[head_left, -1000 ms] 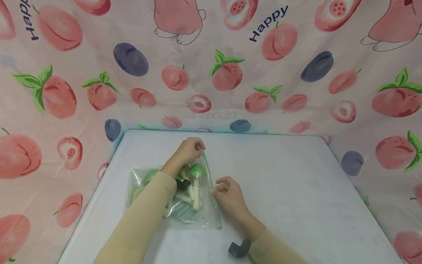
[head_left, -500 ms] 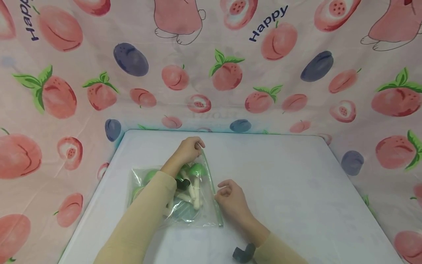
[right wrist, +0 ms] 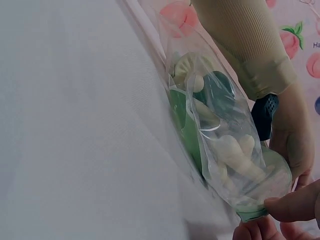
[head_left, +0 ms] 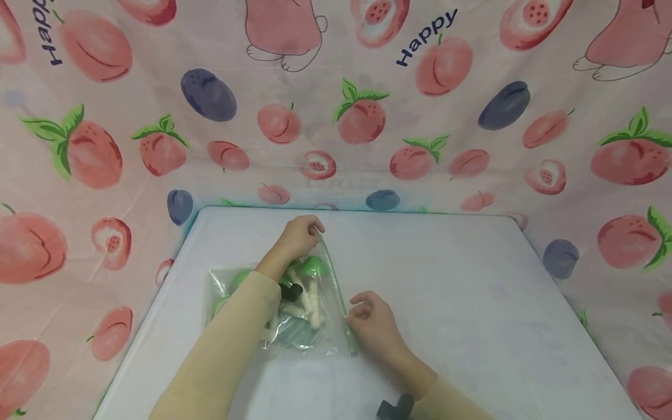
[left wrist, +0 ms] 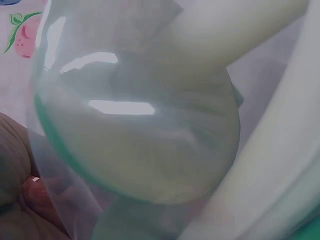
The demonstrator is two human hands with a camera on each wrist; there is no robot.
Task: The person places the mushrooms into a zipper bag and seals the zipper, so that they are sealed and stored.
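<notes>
A clear zip bag (head_left: 329,343) lies on the table, its green zip strip (head_left: 336,280) running along the right edge. Inside are several mushroom-shaped pieces with green caps (head_left: 314,266) and pale stems, and a blue-green round piece (head_left: 296,332). At the far corner, my left hand (head_left: 300,235) pinches the strip. My right hand (head_left: 375,324) pinches the same strip nearer its front end; the right wrist view shows its thumb (right wrist: 295,206) on the green edge (right wrist: 251,212). In the left wrist view, a large cap (left wrist: 150,145) behind plastic fills the middle, with fingers (left wrist: 15,165) at lower left.
The white table (head_left: 462,291) carries the bag left of its middle. A fruit-print cloth (head_left: 336,116) rises behind and at both sides. Dark wrist cameras sit at the left wrist (head_left: 290,291) and right wrist (head_left: 396,408). My left forearm (head_left: 226,344) covers part of the bag.
My right hand has moved slightly right and towards me, still at the strip. The bag's front corner has shifted a little away from me. My left hand has barely moved.
</notes>
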